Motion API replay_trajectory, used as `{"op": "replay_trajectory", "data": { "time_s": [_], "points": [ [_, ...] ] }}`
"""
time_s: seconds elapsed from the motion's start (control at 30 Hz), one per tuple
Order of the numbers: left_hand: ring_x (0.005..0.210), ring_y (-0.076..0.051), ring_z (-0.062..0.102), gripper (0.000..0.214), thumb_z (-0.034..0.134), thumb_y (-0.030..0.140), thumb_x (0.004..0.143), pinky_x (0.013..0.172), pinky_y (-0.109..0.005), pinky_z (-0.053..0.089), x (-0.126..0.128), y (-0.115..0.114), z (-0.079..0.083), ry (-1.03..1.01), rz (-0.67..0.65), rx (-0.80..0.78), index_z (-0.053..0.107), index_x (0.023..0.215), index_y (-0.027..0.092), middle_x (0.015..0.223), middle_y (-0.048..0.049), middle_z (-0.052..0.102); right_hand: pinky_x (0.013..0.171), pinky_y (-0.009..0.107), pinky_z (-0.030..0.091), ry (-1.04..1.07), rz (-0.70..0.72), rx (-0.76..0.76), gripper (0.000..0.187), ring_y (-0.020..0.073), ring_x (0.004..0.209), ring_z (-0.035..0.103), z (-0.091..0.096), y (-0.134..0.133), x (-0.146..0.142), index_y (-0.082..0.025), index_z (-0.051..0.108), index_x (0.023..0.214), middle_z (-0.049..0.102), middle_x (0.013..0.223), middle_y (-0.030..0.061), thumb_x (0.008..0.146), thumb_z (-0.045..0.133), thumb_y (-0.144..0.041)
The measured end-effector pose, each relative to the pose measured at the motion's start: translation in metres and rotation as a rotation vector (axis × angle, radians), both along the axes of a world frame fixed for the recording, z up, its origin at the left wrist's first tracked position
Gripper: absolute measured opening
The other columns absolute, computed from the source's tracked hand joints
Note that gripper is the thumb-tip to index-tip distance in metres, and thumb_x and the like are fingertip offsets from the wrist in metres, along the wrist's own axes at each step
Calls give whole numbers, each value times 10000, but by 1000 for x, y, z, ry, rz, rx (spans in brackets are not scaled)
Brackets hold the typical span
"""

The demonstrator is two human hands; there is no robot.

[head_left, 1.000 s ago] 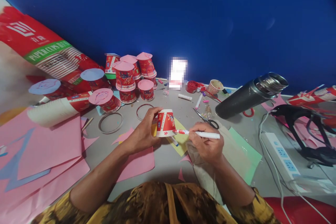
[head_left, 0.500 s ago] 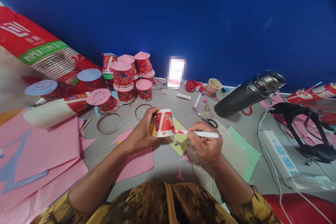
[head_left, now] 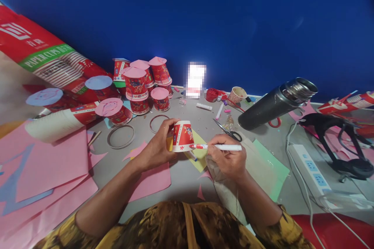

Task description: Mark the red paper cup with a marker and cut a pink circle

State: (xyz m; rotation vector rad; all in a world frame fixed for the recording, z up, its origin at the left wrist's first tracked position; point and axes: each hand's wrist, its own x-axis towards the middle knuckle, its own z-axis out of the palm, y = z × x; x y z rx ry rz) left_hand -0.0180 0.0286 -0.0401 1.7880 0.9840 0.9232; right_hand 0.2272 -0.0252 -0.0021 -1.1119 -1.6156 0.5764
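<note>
Upside down in my left hand (head_left: 159, 146) is a red and white paper cup (head_left: 183, 135), gripped from its left side. A small red flower-like mark shows on the white band near its rim. My right hand (head_left: 228, 155) is closed around a white marker (head_left: 232, 147) with a red tip end, which points left and meets the cup's lower right edge. Under the hands lie a yellow paper sheet (head_left: 201, 159) and a pink sheet (head_left: 154, 183). Black-handled scissors (head_left: 233, 135) rest just beyond my right hand.
Decorated cups with pink paper tops (head_left: 136, 83) are stacked at the back left, near a tipped cup stack (head_left: 55, 124). Pink paper (head_left: 58, 163) covers the left side. A dark flask (head_left: 271, 107) leans at the right, before a power strip (head_left: 311, 167) and cables.
The marker tip has shifted slightly left along the cup's white band, with my right hand following. My left hand and the cup stay nearly still.
</note>
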Motion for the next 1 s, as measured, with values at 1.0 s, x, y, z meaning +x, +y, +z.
{"op": "replay_trajectory", "data": {
  "time_s": [1.0],
  "points": [
    [1414,-356,628,827,908,354,785,1226,-566,526,-1,0,2,6,3,23,444,1462,254,1487,-145,556,481,241,422,54,-50,-91,138,122,489,548,0,-2,3,-216,737,772,679,612,-19,901,695,-246]
  ]
}}
